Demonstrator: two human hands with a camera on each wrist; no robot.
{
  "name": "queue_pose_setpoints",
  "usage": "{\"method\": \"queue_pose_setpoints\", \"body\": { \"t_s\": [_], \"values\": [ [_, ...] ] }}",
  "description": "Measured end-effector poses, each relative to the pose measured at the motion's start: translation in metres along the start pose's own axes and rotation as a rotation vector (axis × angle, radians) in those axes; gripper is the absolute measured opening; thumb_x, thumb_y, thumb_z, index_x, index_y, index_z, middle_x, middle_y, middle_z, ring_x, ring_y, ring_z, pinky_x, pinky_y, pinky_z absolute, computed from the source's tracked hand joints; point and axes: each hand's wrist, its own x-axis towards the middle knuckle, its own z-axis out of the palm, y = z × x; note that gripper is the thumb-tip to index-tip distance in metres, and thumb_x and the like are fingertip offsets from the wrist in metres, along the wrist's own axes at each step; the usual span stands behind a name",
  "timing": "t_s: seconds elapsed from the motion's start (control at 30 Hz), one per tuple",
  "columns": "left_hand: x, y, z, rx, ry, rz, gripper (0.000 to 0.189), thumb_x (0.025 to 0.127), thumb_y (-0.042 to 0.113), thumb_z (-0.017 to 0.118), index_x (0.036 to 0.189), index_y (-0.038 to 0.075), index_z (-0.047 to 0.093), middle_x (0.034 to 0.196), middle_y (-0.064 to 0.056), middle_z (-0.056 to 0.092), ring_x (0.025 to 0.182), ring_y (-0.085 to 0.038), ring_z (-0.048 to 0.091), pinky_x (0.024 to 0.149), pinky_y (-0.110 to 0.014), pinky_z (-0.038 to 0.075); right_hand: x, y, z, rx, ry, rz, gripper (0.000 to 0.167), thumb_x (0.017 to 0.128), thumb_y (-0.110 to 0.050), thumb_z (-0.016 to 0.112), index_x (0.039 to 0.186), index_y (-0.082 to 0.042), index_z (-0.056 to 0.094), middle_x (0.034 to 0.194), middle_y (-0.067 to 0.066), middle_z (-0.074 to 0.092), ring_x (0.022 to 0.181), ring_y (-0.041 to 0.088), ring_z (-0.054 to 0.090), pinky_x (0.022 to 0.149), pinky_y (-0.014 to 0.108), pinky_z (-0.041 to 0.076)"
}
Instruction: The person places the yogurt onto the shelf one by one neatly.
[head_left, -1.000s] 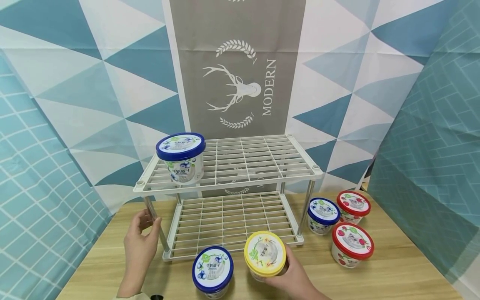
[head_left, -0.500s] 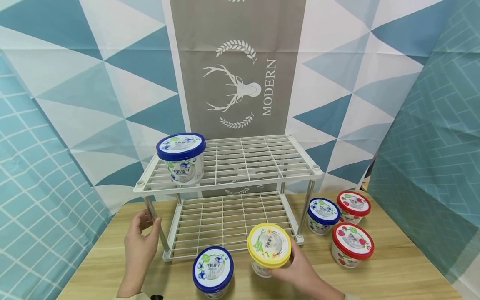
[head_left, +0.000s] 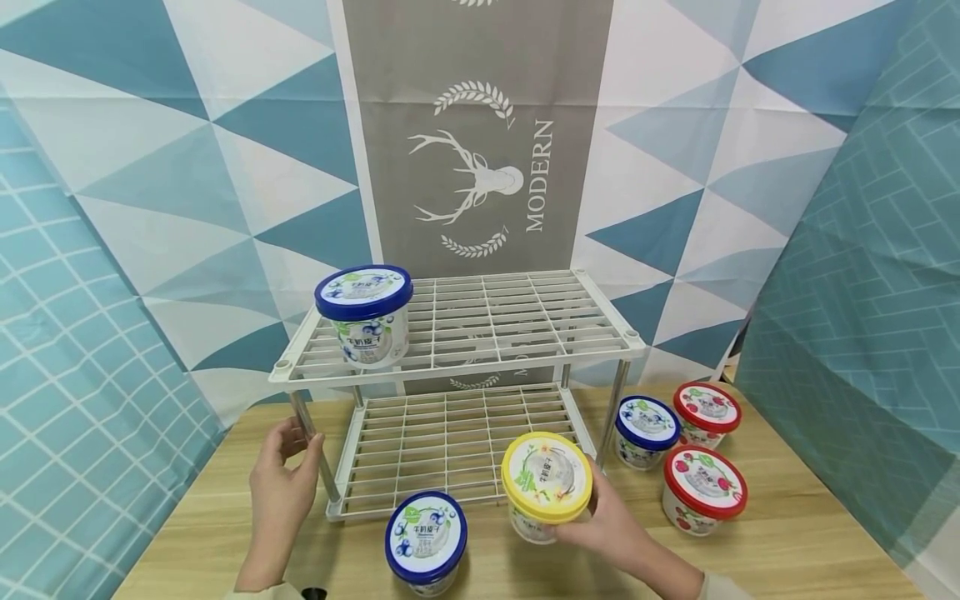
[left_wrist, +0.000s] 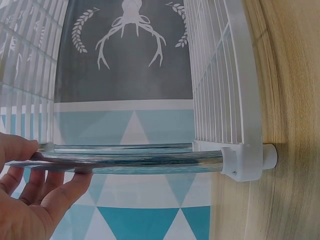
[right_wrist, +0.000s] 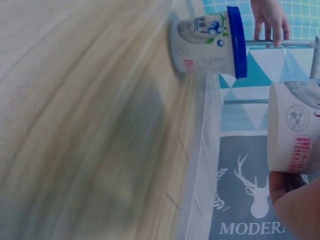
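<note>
My right hand (head_left: pixel 609 527) holds a tub with a yellow lid (head_left: pixel 547 477) from its right side, raised off the table before the rack's lower shelf. In the right wrist view its white wall (right_wrist: pixel 295 130) shows above the thumb side of the hand. At the left, my left hand (head_left: pixel 283 492) grips the front metal post (left_wrist: pixel 150 161) of a two-tier white wire rack (head_left: pixel 465 367), thumb on one side and fingers on the other. A blue-lidded tub (head_left: pixel 426 542) stands on the table between my hands. Another blue-lidded tub (head_left: pixel 364 317) sits on the upper shelf's left end.
Right of the rack, a smaller-looking blue-lidded tub (head_left: pixel 647 432) and two red-lidded tubs, one behind (head_left: pixel 707 412) and one in front (head_left: pixel 703 490), stand on the wooden table (head_left: pixel 795 533). A patterned cloth (head_left: pixel 480 167) hangs behind the rack.
My right hand has lifted the yellow-lidded tub and carried it slightly forward and right, toward the rack. The left hand stays on the post.
</note>
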Motion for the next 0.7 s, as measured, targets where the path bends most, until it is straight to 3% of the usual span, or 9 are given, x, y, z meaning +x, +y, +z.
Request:
{"method": "queue_pose_setpoints", "body": {
  "t_s": [0.13, 0.3, 0.5, 0.63, 0.7],
  "values": [
    [0.000, -0.001, 0.000, 0.002, 0.000, 0.002, 0.030, 0.089, 0.009, 0.062, 0.116, 0.001, 0.054, 0.099, -0.014, 0.062, 0.083, 0.010, 0.049, 0.063, 0.005, 0.036, 0.000, -0.006, -0.003, -0.005, 0.016, 0.014, 0.088, 0.067, -0.007, 0.080, 0.140, -0.001, 0.030, 0.131, 0.017, 0.048, 0.112, 0.001, 0.048, 0.103, 0.043, 0.033],
    [0.000, 0.000, 0.000, 0.002, -0.011, -0.010, 0.029, 0.089, 0.010, 0.062, 0.116, 0.001, 0.054, 0.100, -0.013, 0.062, 0.083, 0.013, 0.048, 0.063, 0.005, 0.037, -0.001, -0.016, -0.007, -0.007, 0.020, 0.011, 0.087, 0.068, -0.007, 0.080, 0.139, 0.000, 0.030, 0.130, 0.018, 0.048, 0.111, 0.001, 0.049, 0.101, 0.040, 0.035],
    [-0.001, 0.003, -0.001, 0.000, -0.012, -0.010, 0.030, 0.089, 0.009, 0.062, 0.117, 0.000, 0.054, 0.101, -0.015, 0.062, 0.091, -0.020, 0.061, 0.063, 0.005, 0.036, 0.002, -0.027, -0.014, 0.023, -0.025, -0.009, 0.090, 0.069, -0.008, 0.078, 0.142, -0.001, 0.025, 0.133, 0.020, 0.045, 0.116, 0.014, 0.049, 0.097, 0.033, 0.040],
    [-0.001, 0.002, -0.001, 0.005, -0.007, -0.013, 0.030, 0.089, 0.009, 0.062, 0.116, 0.001, 0.054, 0.100, -0.015, 0.062, 0.084, 0.008, 0.052, 0.063, 0.005, 0.036, 0.005, -0.032, -0.017, 0.054, -0.057, -0.040, 0.091, 0.071, -0.007, 0.076, 0.143, 0.000, 0.022, 0.135, 0.023, 0.042, 0.114, 0.007, 0.050, 0.094, 0.024, 0.042],
    [-0.001, 0.002, -0.001, -0.010, -0.004, 0.002, 0.030, 0.089, 0.008, 0.062, 0.116, 0.000, 0.054, 0.100, -0.017, 0.062, 0.081, 0.017, 0.046, 0.062, 0.005, 0.036, 0.006, -0.034, -0.018, 0.063, -0.070, -0.053, 0.090, 0.071, -0.007, 0.075, 0.143, 0.000, 0.021, 0.135, 0.023, 0.041, 0.116, 0.011, 0.050, 0.094, 0.027, 0.043]
  ]
}}
